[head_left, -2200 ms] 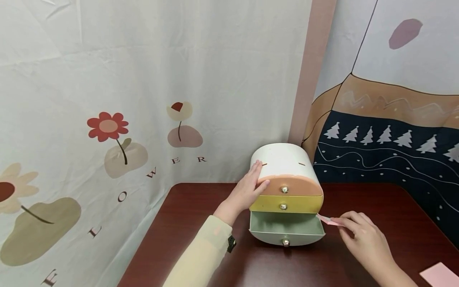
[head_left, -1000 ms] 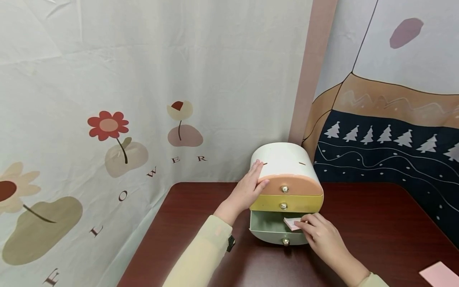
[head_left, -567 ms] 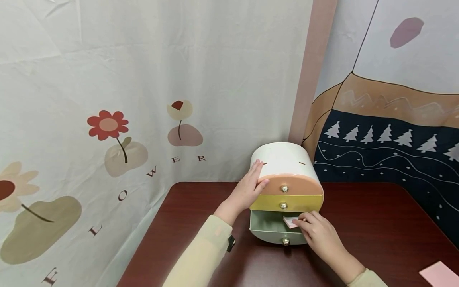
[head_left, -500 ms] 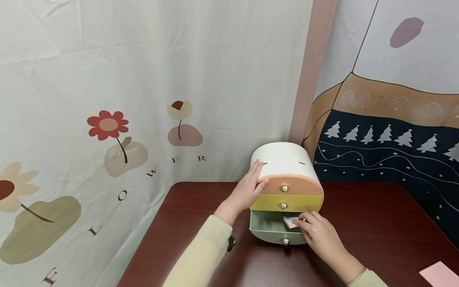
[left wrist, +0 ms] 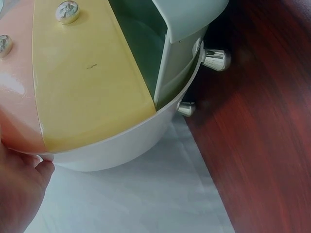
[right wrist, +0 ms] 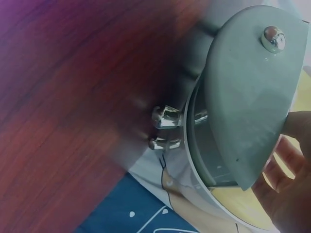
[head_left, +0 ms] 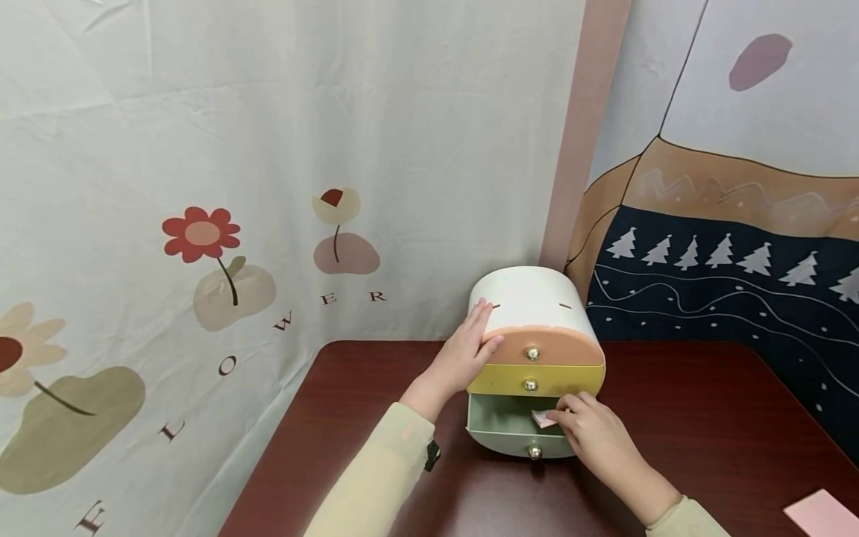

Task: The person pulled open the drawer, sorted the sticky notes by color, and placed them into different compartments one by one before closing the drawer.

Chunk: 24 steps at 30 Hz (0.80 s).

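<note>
A small white cabinet [head_left: 530, 287] has a peach drawer [head_left: 564, 347], a yellow drawer [head_left: 499, 380] and a green bottom drawer [head_left: 493, 443]. The green one is pulled out; the upper two are closed. My left hand [head_left: 459, 358] rests against the cabinet's left side, fingers on the white shell and thumb by the peach front. Between thumb and fingers, my right hand [head_left: 597, 432] pinches a small flat pink-and-white paper piece [head_left: 542, 420] over the green drawer's interior. In the right wrist view, the green front [right wrist: 252, 92] hides that piece and some fingertips.
The cabinet stands on short metal legs [left wrist: 187, 108] on a dark red wooden table [head_left: 684, 418]. A pink paper sheet [head_left: 825, 514] lies at the table's right front. Printed curtains [head_left: 416, 149] hang close behind the table.
My right hand has carried the paper piece left, from beside the cabinet to over the green drawer. Over the last half second it has shifted only slightly. My left hand has stayed put.
</note>
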Each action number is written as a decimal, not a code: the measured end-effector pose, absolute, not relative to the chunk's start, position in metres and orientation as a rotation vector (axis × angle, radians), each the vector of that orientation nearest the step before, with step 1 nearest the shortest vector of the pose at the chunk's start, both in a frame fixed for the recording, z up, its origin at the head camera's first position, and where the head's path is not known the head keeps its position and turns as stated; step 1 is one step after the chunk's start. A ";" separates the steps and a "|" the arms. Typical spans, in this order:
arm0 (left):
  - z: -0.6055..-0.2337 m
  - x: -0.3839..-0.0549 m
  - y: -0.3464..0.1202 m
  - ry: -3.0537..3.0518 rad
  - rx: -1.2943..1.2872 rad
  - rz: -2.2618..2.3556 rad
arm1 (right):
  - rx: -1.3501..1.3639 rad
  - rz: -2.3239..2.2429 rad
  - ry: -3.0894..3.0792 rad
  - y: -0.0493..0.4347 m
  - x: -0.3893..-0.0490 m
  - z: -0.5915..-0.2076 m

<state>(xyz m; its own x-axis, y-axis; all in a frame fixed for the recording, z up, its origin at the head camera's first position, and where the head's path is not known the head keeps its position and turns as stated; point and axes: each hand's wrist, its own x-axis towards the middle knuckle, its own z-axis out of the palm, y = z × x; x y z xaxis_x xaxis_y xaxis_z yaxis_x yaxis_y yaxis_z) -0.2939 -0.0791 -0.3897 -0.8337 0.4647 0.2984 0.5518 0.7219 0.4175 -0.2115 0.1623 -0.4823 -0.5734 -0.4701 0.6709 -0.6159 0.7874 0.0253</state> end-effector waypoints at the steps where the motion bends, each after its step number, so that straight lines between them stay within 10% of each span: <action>1: -0.390 -0.294 -0.079 -2.754 -0.819 -0.752 | 0.801 0.274 -2.288 0.162 -0.211 -0.482; 24: -0.390 -0.293 -0.079 -2.756 -0.815 -0.767 | 0.749 0.307 -2.443 0.159 -0.207 -0.476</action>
<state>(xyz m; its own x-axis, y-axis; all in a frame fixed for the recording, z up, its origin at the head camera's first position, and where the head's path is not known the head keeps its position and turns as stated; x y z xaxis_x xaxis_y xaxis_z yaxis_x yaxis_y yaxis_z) -0.2933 -0.0787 -0.3897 -0.8371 0.4614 0.2940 0.5469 0.7188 0.4293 -0.2070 0.1594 -0.4765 -0.6871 -0.4447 0.5745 -0.5732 0.8177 -0.0526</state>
